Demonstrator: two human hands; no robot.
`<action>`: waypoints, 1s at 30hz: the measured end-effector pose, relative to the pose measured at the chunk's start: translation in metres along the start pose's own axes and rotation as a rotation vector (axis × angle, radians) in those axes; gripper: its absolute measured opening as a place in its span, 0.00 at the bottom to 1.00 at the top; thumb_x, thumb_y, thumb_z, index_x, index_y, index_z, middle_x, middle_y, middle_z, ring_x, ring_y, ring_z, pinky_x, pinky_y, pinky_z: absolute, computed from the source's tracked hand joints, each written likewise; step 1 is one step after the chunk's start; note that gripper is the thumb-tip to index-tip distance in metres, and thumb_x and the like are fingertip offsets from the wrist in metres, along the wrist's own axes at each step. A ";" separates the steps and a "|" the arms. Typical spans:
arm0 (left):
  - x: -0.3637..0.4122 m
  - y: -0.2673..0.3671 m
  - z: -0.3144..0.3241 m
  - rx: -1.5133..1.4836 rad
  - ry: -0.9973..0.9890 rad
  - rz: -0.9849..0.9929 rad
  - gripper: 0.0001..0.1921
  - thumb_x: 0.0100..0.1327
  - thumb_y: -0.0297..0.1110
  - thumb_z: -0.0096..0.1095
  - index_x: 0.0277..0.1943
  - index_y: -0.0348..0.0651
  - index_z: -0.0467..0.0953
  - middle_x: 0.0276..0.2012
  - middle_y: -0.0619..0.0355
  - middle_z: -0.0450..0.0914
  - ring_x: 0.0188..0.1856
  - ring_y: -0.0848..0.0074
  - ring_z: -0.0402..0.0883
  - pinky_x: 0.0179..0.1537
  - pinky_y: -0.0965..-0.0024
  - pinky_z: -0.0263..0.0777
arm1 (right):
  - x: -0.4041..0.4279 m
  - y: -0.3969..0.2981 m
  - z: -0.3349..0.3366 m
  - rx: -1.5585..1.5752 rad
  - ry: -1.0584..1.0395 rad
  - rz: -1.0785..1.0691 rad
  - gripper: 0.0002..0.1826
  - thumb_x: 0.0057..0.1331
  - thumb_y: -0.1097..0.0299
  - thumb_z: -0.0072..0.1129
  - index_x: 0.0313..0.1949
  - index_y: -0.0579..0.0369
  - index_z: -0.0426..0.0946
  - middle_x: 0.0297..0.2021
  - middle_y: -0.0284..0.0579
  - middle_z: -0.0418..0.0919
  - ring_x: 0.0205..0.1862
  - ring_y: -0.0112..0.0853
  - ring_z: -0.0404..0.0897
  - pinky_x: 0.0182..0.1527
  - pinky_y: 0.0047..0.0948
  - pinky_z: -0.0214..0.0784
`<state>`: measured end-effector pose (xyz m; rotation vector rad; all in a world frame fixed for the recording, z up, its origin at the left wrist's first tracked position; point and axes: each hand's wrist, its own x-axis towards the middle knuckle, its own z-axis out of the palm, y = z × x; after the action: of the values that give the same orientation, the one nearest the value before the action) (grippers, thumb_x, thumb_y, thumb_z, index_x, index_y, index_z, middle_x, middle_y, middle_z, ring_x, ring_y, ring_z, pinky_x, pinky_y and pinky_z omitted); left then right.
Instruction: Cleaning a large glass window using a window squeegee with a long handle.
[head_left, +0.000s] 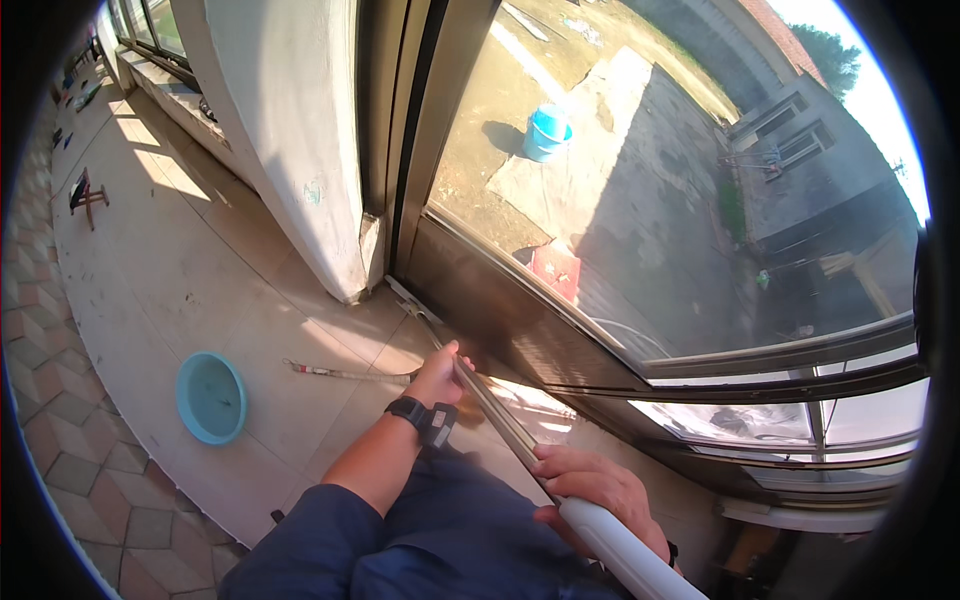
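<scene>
My left hand (441, 375), with a dark watch and a strapped box at the wrist, grips the metal pole (491, 412) of a long-handled tool. Lower on that pole, beside its thick white handle (622, 547), my right hand (600, 487) is closed round it. The far end has a narrow light-coloured head (407, 296), which lies near the floor at the foot of the metal-framed glass door (517, 322). A second thin stick with worn wrapping and a red band (337, 373) lies on the tiles, its right end hidden behind my left hand.
A light blue plastic basin (211, 397) stands on the tiled floor (262, 330), left of my arm. A white wall pillar (300, 150) borders the door. Farther left is a small folding stool (88, 196). Through the glass a blue bucket (547, 135) and a red object (556, 271) show outside.
</scene>
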<state>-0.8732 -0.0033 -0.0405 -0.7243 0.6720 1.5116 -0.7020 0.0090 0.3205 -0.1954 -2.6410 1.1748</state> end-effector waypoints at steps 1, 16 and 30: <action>-0.001 0.002 0.005 0.005 0.018 -0.009 0.10 0.72 0.44 0.51 0.42 0.48 0.65 0.28 0.62 0.72 0.30 0.73 0.76 0.34 0.65 0.75 | 0.001 0.002 0.001 -0.007 0.016 0.007 0.19 0.54 0.72 0.74 0.42 0.58 0.73 0.40 0.53 0.82 0.48 0.46 0.83 0.51 0.42 0.77; -0.113 -0.089 0.115 0.140 -0.207 -0.057 0.13 0.74 0.48 0.47 0.39 0.49 0.71 0.29 0.62 0.77 0.30 0.74 0.75 0.26 0.70 0.66 | -0.081 -0.068 -0.107 -0.139 0.588 0.030 0.36 0.50 0.42 0.73 0.42 0.53 0.63 0.31 0.41 0.72 0.34 0.35 0.78 0.41 0.31 0.75; -0.071 -0.037 0.092 0.081 -0.239 0.044 0.10 0.70 0.43 0.53 0.33 0.52 0.70 0.26 0.68 0.74 0.27 0.78 0.74 0.25 0.72 0.63 | 0.004 -0.054 -0.052 0.036 0.569 0.057 0.26 0.58 0.56 0.72 0.43 0.56 0.65 0.35 0.47 0.76 0.41 0.41 0.80 0.50 0.43 0.75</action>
<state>-0.8383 0.0250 0.0728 -0.4606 0.5675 1.5721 -0.6930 0.0106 0.3949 -0.5172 -2.1251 0.9963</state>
